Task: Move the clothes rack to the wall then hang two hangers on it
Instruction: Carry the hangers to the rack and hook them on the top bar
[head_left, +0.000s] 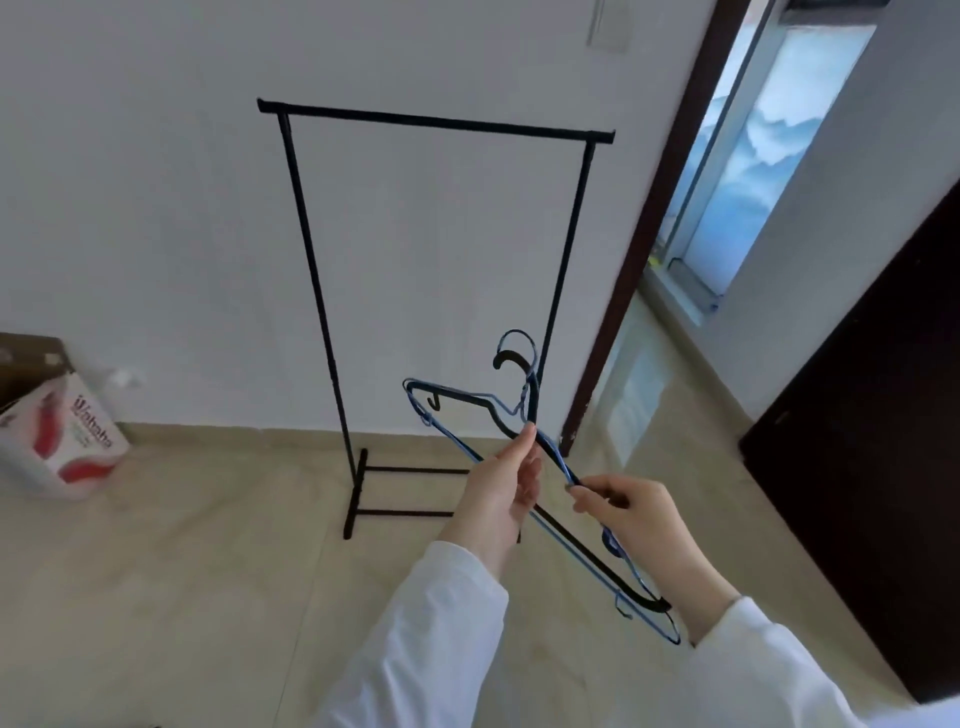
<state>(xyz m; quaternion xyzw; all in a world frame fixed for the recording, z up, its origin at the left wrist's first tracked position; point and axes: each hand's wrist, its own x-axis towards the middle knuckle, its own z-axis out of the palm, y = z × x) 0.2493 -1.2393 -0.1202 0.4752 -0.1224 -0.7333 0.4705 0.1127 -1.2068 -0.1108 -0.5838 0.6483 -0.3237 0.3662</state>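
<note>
clothes rack stands at the wall, bar bare. two stacked hangers, one black, one blue, held before it: left hand pinches near the necks, right hand grips an arm. separate them, then hook singly.

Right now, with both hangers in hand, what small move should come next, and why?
Probably pull the black hanger apart from the blue hanger: both hands hold them stacked, and the rack's top bar at the wall is bare.
</note>
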